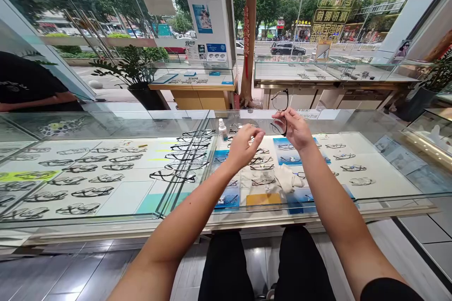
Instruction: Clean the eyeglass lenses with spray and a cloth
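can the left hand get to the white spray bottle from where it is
Probably yes: the left hand looks empty, and the white spray bottle stands upright close by on its left, with nothing visible between them.

Both bare arms reach forward, converging toward the middle of the view. The left arm [190, 214] runs diagonally up and inward to the left wrist [230, 164]. Beyond it, the left hand [243, 146] is turned with its back partly toward the viewer, holding nothing; its fingers are loosely curled and its thumb [259, 139] stretches toward the other hand. The right arm [334, 197] slants up and inward from the lower right to the right wrist [307, 145]. The right hand [295, 127] is raised slightly higher, fingertips drawn together in a pinch and directed leftward. The two hands are near each other, not touching.
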`<move>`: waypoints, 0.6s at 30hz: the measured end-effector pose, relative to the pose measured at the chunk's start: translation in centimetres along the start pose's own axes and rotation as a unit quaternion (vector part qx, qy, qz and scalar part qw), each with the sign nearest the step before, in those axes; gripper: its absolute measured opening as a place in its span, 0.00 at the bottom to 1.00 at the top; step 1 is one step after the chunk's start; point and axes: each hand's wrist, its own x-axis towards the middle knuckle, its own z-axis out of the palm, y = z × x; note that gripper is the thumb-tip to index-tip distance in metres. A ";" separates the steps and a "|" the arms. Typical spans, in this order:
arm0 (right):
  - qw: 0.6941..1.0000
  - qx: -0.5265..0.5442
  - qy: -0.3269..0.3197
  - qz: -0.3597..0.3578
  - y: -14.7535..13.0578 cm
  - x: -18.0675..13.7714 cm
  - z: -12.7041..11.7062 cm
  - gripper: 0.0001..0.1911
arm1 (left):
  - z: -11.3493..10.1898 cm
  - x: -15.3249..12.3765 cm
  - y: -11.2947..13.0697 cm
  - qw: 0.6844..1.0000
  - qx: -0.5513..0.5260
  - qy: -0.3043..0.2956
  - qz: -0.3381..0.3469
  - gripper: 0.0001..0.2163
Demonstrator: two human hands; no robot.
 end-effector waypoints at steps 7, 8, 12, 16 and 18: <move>0.994 -0.061 -0.089 0.033 0.1 -0.6 1.0 0.27 | -1.0 0.3 -1.0 0.972 0.116 0.176 0.101 0.23; 0.992 -0.066 -0.104 0.040 0.1 -0.7 1.1 0.27 | -1.0 0.3 -1.1 0.970 0.124 0.173 0.114 0.27; 0.983 -0.080 -0.150 0.065 0.1 -1.0 1.3 0.26 | -1.3 0.6 -1.2 0.973 0.132 0.130 0.139 0.39; 0.977 -0.101 -0.171 0.074 0.1 -1.0 1.3 0.24 | -1.8 0.8 -1.1 0.977 0.129 0.106 0.130 0.37; 0.977 -0.100 -0.174 0.069 0.1 -1.0 1.3 0.24 | -1.9 0.8 -1.1 0.980 0.128 0.104 0.110 0.34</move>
